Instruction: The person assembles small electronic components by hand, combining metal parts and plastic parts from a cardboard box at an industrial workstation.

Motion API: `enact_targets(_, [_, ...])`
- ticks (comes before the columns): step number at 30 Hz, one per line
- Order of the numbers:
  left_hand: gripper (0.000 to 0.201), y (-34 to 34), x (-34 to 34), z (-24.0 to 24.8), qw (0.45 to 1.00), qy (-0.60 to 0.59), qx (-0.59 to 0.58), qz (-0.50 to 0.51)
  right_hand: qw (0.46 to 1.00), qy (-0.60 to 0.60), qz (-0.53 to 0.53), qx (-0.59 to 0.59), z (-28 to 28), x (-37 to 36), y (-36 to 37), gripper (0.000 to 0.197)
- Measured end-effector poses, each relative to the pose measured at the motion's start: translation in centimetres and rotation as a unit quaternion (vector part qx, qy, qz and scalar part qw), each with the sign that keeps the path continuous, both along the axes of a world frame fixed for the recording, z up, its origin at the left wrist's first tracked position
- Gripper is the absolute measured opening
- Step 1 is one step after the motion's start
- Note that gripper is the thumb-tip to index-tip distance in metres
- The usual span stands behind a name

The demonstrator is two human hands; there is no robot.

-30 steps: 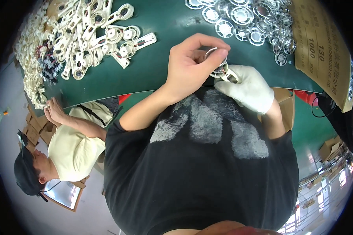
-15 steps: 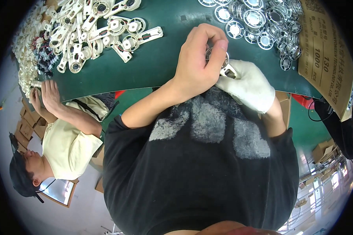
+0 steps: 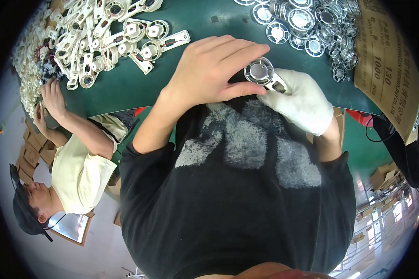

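Observation:
My right hand [image 3: 299,100], in a white glove, grips a small fan housing by its white handle. At the head of that fan housing [image 3: 276,84] is a round spoked cover [image 3: 259,71] with a silvery disc in the middle. My left hand [image 3: 215,69], bare, is beside the cover with its fingers stretched out and the thumb apart from them. The left thumb tip and fingertips come close to the rim; whether they touch it I cannot tell. The glove hides the handle's far end.
White fan housings [image 3: 151,50] with motors and wires are heaped on the green table [image 3: 139,88] at the left. Silvery round covers [image 3: 300,19] pile up at the right, against a brown carton [image 3: 388,65]. At the left a co-worker's hands [image 3: 53,95] handle small white parts.
My left hand has opened from its curled grip around the cover and drawn back left, so the cover's face now shows. The right hand has shifted slightly, still holding the housing.

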State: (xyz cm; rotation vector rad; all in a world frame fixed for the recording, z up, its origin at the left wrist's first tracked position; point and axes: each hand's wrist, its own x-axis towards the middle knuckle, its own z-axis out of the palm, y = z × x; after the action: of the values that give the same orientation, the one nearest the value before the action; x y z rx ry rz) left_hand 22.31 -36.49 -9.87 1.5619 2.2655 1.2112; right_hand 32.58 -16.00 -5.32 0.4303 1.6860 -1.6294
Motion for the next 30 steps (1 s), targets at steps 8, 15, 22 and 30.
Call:
enact_targets(8, [0.063, 0.0, -0.3, 1.0, 0.999, 0.001, 0.0, -0.05, 0.995, 0.034, -0.021, -0.091, 0.5, -0.4, 0.3, 0.031])
enact_targets(15, [0.064, 1.4, 0.3, 0.0, 0.97, -0.186, 0.134, -0.081, 0.936, 0.272, 0.005, 0.221, -2.4, 0.8, -1.3, 0.034])
enact_targets(22, [0.033, 1.9, 1.1, -0.2, 0.932, -0.323, 0.16, -0.047, 0.82, 0.491, -0.006, 0.294, -4.4, 1.6, -1.4, 0.026])
enact_targets(30, [0.022, 1.7, -2.1, 2.0, 0.972, -0.228, 0.052, -0.028, 0.909, 0.309, 0.008, 0.278, -2.6, 1.6, -1.3, 0.041])
